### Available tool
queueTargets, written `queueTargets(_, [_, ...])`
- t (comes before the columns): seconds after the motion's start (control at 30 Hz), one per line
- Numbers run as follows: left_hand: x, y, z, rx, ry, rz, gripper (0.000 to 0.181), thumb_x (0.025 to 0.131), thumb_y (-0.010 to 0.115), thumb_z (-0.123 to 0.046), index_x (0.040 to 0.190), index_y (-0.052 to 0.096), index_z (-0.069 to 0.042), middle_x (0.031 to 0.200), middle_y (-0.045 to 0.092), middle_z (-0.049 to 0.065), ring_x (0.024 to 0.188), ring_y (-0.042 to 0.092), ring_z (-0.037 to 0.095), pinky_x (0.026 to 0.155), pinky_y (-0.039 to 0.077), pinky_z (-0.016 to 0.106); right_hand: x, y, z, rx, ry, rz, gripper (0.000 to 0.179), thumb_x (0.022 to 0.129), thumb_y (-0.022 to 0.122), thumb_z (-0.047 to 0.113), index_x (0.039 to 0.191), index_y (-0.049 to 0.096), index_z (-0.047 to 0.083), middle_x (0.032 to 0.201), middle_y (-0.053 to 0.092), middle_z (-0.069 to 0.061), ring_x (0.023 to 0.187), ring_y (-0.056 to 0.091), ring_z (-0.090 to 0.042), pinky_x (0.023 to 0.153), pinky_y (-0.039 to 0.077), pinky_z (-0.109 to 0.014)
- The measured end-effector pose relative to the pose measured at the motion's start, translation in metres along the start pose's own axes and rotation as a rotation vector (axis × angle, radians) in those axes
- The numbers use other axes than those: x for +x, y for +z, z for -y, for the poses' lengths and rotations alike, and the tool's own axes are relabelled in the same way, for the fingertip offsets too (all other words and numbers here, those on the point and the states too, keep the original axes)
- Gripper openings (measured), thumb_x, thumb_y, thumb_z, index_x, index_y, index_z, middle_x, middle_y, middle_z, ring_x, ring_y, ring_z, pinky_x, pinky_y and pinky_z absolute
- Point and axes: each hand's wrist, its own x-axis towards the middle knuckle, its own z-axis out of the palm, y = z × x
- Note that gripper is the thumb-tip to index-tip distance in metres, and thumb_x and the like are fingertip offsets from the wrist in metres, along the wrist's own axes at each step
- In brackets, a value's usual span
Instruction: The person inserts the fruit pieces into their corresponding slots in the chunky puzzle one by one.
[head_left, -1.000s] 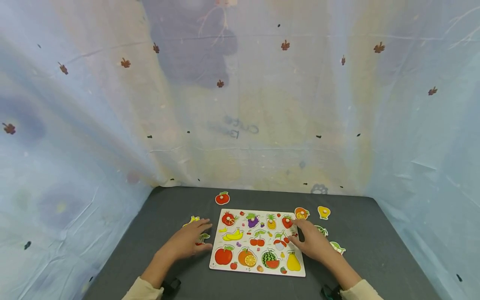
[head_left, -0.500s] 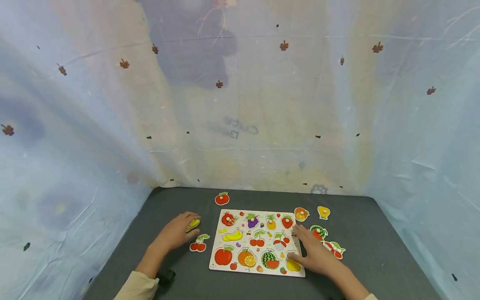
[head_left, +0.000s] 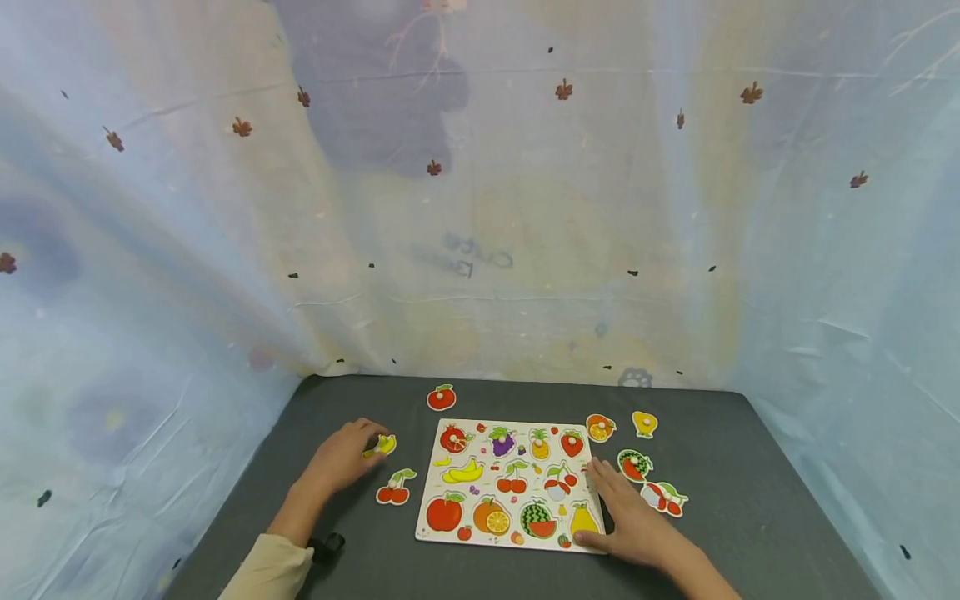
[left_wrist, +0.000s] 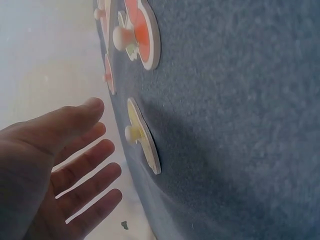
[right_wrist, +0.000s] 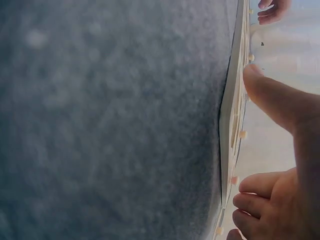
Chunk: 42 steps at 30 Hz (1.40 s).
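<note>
My left hand [head_left: 343,457] hovers beside the banana puzzle piece [head_left: 384,445], left of the board. In the left wrist view its fingers are spread and apart from the banana piece's round knob [left_wrist: 132,134]. Just nearer lies a cherry piece [head_left: 395,487] on the table. The white fruit puzzle board [head_left: 480,490] lies flat in the middle, with grape, pineapple, strawberry and pomegranate pieces showing knobs along its far row. At the board's right edge is my right hand [head_left: 628,518], fingers extended, thumb over the printed pear; whether it touches the board I cannot tell.
On the dark table [head_left: 510,575] an apple piece [head_left: 442,397] lies behind the board. Right of it are an orange piece [head_left: 600,428], a pear piece [head_left: 644,424], a watermelon piece [head_left: 634,465] and a red-and-white fruit piece [head_left: 664,498]. A patterned curtain [head_left: 480,208] surrounds the table's back and sides.
My left hand has moved left, off the cherry piece and to the left side of the banana piece, uncovering both. My right hand has moved down along the board's right edge, uncovering the watermelon piece.
</note>
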Motion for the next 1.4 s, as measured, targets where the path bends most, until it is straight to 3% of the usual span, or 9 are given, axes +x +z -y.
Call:
queueTargets(0.4, [0.006, 0.000, 0.009, 0.023, -0.024, 0.037, 0.020, 0.096, 0.084, -0.023, 0.113, 0.076, -0.015, 0.103, 0.068, 0.000, 0.099, 0.066, 0.025, 0.090, 0.057, 0.053, -0.006, 0.001, 0.004, 0.022, 0.013, 0.054, 0.123, 0.082, 0.084, 0.069, 0.168, 0.030, 0.000, 0.174, 0.027, -0.022, 0.160, 0.026, -0.048, 0.122, 0.030, -0.070])
queueTargets(0.63, [0.007, 0.002, 0.014, 0.029, -0.023, 0.048, 0.013, 0.096, 0.083, -0.022, 0.102, 0.073, -0.018, 0.092, 0.063, -0.005, 0.086, 0.059, 0.016, 0.080, 0.054, 0.046, -0.006, 0.001, 0.003, 0.032, 0.005, 0.069, 0.124, 0.081, 0.084, 0.070, 0.168, 0.029, 0.000, 0.175, 0.025, -0.022, 0.160, 0.025, -0.048, 0.123, 0.027, -0.071])
queueTargets(1.03, [0.010, 0.008, 0.018, 0.000, -0.071, 0.055, 0.010, 0.098, 0.081, -0.022, 0.100, 0.071, -0.019, 0.090, 0.062, -0.006, 0.080, 0.054, 0.013, 0.073, 0.051, 0.041, -0.003, -0.002, 0.005, 0.063, 0.053, 0.092, 0.126, 0.077, 0.090, 0.065, 0.168, 0.031, 0.002, 0.175, 0.026, -0.019, 0.160, 0.024, -0.048, 0.124, 0.026, -0.071])
queueTargets(1.4, [0.011, 0.008, 0.017, -0.026, -0.066, 0.040, 0.008, 0.098, 0.081, -0.020, 0.099, 0.072, -0.019, 0.087, 0.063, -0.007, 0.077, 0.054, 0.011, 0.070, 0.050, 0.039, -0.003, 0.000, 0.001, 0.047, 0.046, 0.093, 0.125, 0.078, 0.088, 0.067, 0.168, 0.031, 0.000, 0.175, 0.027, -0.020, 0.160, 0.024, -0.049, 0.125, 0.023, -0.070])
